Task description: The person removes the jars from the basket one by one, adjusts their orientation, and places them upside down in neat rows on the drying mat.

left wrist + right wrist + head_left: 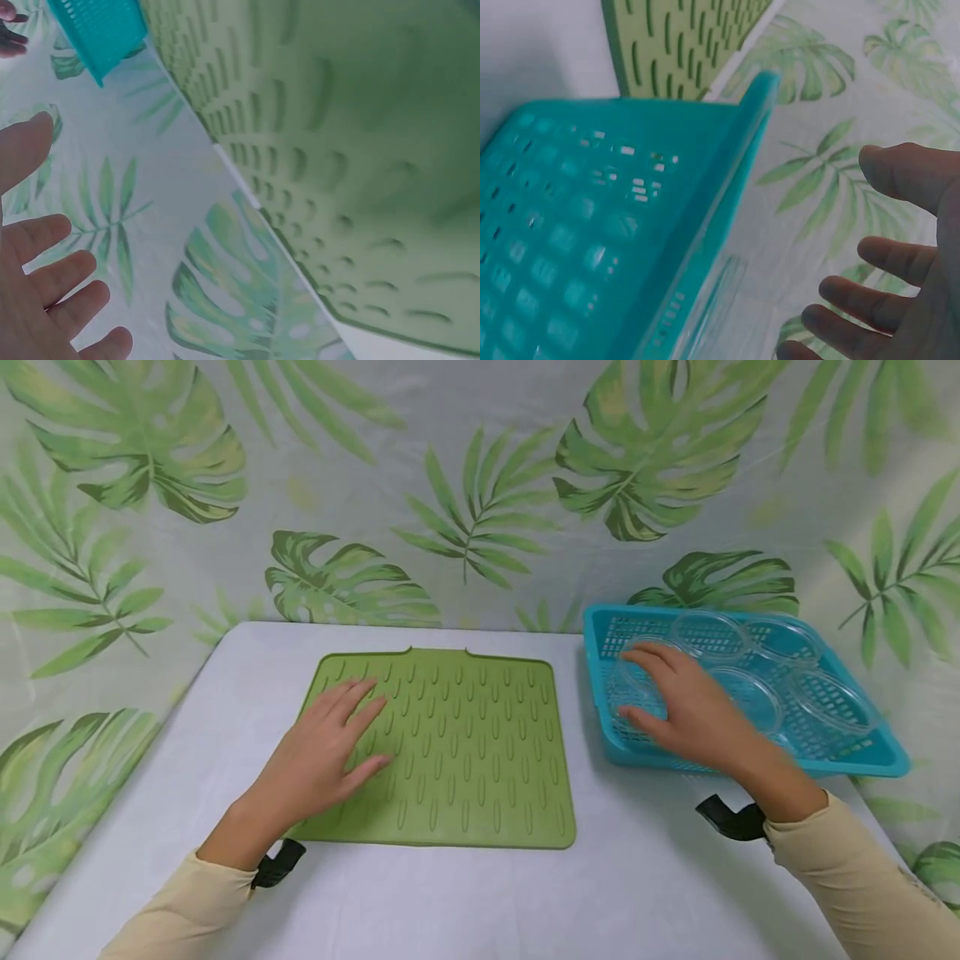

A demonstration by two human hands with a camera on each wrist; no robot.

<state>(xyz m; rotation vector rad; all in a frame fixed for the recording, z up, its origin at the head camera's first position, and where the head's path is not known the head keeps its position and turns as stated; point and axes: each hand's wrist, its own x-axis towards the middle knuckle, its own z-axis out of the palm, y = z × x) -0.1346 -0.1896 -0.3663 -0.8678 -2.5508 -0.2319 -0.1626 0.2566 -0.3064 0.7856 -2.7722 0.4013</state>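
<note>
My left hand (318, 756) hovers over the left part of a green ribbed mat (480, 735), fingers spread and holding nothing; the left wrist view shows the same loose fingers (64, 274) beside the mat. On the right, my right hand (693, 706) is above the near left side of a turquoise plastic basket (592, 672). Its thumb and fingers are apart, over a clear round dish (636, 681) in the basket. In the right wrist view no object sits between the relaxed fingers (870, 304), and the basket wall (705, 217) is close by.
Several more clear round dishes (708, 635) lie in the basket. Mat and basket rest on a white-covered table (480, 902), the basket at its right edge. Behind stands a leaf-patterned cloth (495, 410). A black strap mount (731, 820) is on each wrist.
</note>
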